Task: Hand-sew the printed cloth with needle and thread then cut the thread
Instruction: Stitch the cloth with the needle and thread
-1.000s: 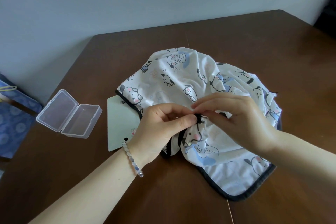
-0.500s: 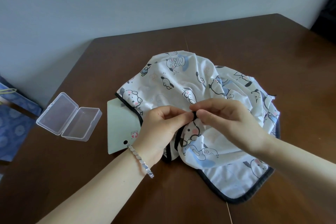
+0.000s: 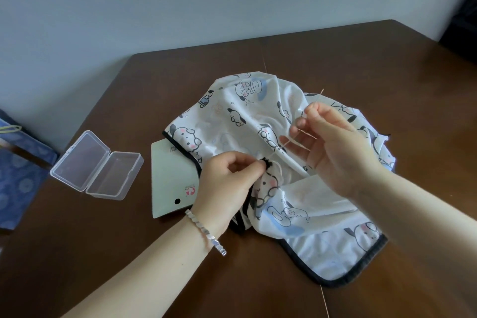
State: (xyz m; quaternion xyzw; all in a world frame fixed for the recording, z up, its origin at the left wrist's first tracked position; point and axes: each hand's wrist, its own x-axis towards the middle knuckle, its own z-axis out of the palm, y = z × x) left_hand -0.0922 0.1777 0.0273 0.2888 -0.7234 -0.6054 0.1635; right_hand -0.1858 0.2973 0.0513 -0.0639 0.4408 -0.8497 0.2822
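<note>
Cloth printed with cartoon dogs lies bunched at the centre of the bench, overlapping a pale green card. Fingers of the left hand pinch a gathered fold by its dark trim. The right hand, above the cloth, seems to pinch a blurred needle, with thread running down to the fold. An open clear plastic box sits near the bench's left edge.

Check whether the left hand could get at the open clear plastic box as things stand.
Probably yes. The clear plastic box lies open on the table left of the left hand, with only a flat green card between. Its fingers pinch the printed cloth, though, so it must let go first.
</note>
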